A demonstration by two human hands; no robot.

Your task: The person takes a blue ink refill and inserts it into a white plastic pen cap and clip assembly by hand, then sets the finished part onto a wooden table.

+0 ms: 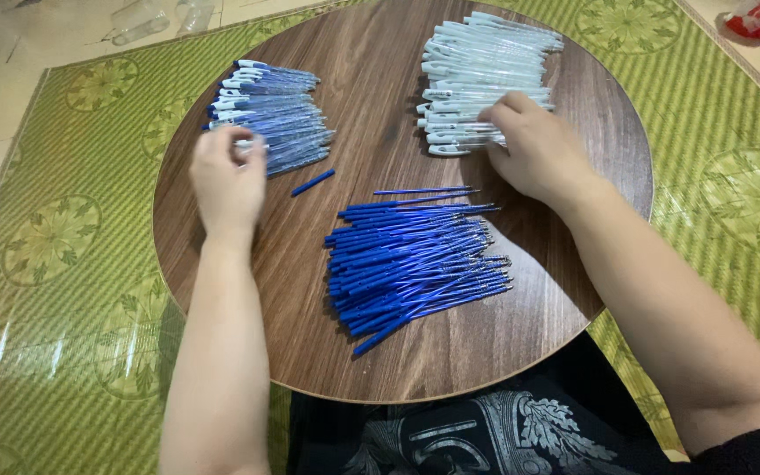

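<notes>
Both forearms are bare from wrist to elbow, with no watch, ring or bracelet on the left hand or the right hand. At the lower right corner a dark sleeve edge covers the right upper arm. The lap wears black cloth printed with a pale grey leaf and scroll pattern.

1. Round table sits on mat.
2. Refill pile at table centre-front.
3. Finished pens far left; left hand on near edge.
4. Empty barrels far right; right hand on near edge.
5. Loose cap betw. left hand & refills.
</notes>
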